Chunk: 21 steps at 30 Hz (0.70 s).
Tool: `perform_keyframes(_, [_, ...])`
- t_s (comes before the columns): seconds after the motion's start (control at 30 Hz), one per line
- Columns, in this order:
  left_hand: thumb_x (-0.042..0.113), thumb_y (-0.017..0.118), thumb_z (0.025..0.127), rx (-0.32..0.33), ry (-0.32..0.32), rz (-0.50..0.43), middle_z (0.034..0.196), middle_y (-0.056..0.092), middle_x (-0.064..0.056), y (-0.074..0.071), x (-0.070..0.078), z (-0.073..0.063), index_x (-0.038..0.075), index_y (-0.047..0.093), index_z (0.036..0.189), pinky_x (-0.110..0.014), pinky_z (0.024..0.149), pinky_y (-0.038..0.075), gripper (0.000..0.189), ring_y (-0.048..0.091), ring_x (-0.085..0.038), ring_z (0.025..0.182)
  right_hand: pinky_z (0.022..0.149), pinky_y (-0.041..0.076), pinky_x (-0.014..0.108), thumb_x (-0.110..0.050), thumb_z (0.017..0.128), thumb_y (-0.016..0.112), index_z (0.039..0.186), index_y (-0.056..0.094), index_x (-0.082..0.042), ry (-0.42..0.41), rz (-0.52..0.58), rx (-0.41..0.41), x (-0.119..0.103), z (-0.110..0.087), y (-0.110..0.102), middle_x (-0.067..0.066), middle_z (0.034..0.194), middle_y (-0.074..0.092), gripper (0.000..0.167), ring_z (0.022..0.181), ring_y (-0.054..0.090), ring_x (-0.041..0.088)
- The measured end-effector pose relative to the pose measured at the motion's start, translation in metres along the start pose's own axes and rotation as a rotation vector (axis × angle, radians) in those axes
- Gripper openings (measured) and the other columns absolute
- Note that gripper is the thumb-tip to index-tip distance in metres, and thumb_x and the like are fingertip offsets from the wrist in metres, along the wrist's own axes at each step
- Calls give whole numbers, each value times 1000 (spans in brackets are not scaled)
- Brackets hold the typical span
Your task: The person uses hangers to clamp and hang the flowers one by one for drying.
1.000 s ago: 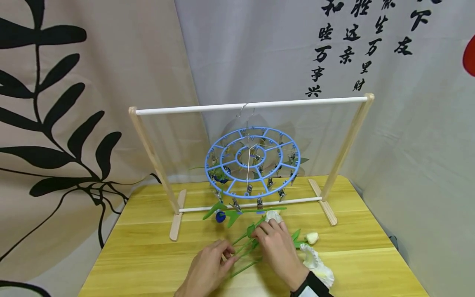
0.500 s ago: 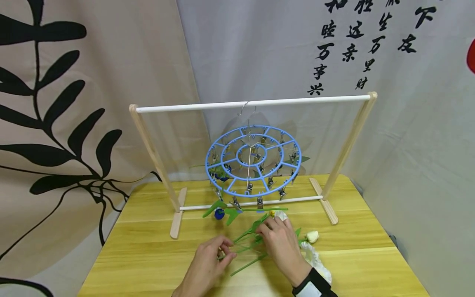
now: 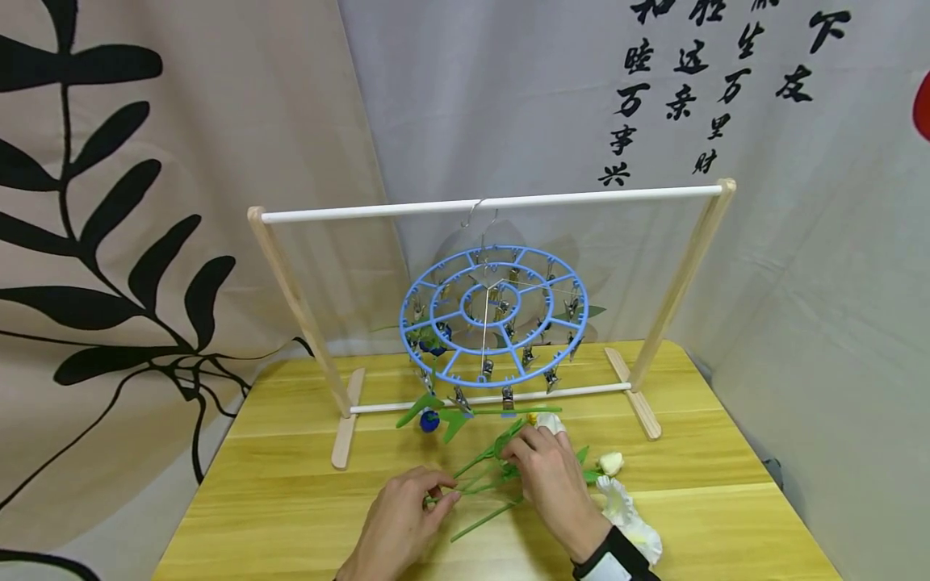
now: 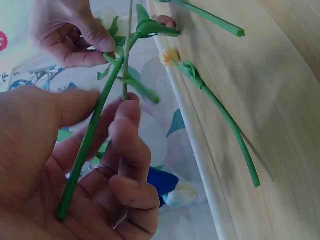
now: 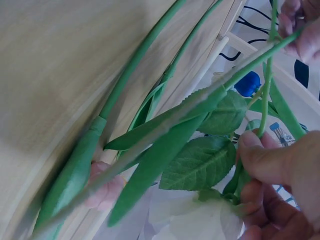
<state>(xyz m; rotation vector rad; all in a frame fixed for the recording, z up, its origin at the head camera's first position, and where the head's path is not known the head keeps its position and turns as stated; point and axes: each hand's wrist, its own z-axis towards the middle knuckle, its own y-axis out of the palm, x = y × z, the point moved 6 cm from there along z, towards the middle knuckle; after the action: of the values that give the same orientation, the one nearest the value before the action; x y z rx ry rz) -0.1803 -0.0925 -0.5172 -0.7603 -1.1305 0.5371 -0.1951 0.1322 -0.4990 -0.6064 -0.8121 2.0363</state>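
My left hand (image 3: 407,512) holds the ends of green artificial flower stems between thumb and fingers; one stem (image 4: 87,135) runs across the palm in the left wrist view. To its right, my right hand (image 3: 554,484) pinches a stem below a white artificial flower (image 5: 192,220) with serrated leaves (image 5: 200,165). That bloom is partly hidden by the hand in the head view. A loose stem (image 3: 487,523) lies on the table between the hands. Beside my right wrist are a cream bud (image 3: 611,463) and a ruffled white flower (image 3: 630,523).
Behind the hands, a blue round clip hanger (image 3: 494,385) hangs from the white bar (image 3: 363,213) of a wooden-legged rack. Metal clips (image 3: 508,397) dangle from it. A blue flower (image 3: 429,421) with green leaves hangs at its front left. Fabric walls close in the wooden table (image 3: 276,500).
My right hand has shifted slightly right, with the white flower's yellow part now showing above it. My left hand has moved slightly left, and its fingers sit a little differently at the stem ends.
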Motion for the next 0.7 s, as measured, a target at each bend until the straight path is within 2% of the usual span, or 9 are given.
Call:
perform_keyframes(0.17, [23,83,111,-23,-38,-5,87,72,18,1,-2,2,22,87,99,-20,66,49,13,57,8,76,75,40,28,-5,73,107,90,86,-23,-8,17,18,0,-1,0,-7,94,79,33,87,71,13])
perform_keyframes(0.3, [19,84,108,-83,-84,-55,82,71,18,6,-7,3,24,85,95,-20,61,46,14,55,6,71,76,42,29,-4,72,107,91,85,-24,-23,30,16,0,-2,2,-8,93,78,35,89,72,13])
perform_keyframes(0.4, [18,84,108,-99,-86,-91,81,71,17,9,-8,3,24,82,93,-21,61,46,16,54,6,69,76,42,29,-5,74,106,92,85,-24,-19,33,0,2,-3,3,-9,94,77,34,90,72,13])
perform_keyframes(0.53, [17,82,110,-64,-83,-114,82,71,14,10,-8,4,20,80,95,-20,62,47,16,53,6,68,75,41,28,-6,76,106,92,85,-24,2,16,-17,6,-5,3,-8,95,77,32,91,72,14])
perform_keyframes(0.7, [12,78,112,-32,-107,-141,79,66,11,7,-9,6,14,77,98,-19,61,46,14,51,5,66,72,41,29,3,75,104,90,83,-22,58,-13,8,18,-5,0,-5,94,77,36,89,73,16])
